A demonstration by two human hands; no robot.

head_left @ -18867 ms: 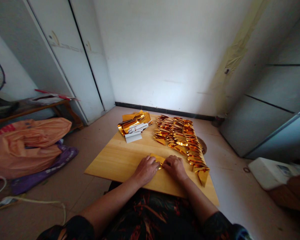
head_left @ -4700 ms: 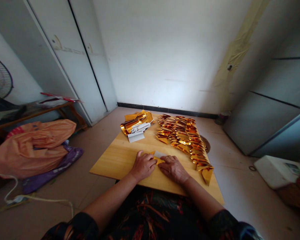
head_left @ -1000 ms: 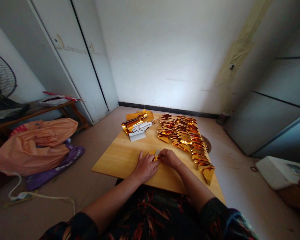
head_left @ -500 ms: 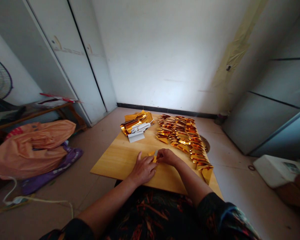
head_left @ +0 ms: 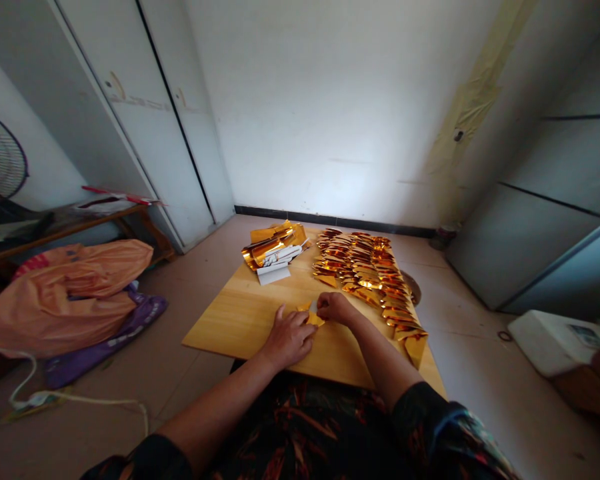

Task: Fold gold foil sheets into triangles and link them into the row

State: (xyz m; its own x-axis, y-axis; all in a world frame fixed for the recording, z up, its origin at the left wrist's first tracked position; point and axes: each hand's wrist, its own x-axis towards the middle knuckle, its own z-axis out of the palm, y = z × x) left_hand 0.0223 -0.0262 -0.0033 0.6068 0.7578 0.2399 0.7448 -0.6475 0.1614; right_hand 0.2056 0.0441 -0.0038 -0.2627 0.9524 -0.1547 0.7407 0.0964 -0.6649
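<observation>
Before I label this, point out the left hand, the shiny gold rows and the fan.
Left hand (head_left: 289, 338), head view: back of hand.
Shiny gold rows (head_left: 361, 267), head view: middle row.
Fan (head_left: 3, 152), head view: wire guard.

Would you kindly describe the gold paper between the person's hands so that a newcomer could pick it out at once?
Find the wooden table before the person. On it, between the left hand and the right hand, lies a piece of gold paper. Unlike the rows of folded gold pieces and the loose pile beyond, it lies alone, with both hands at it.
</observation>
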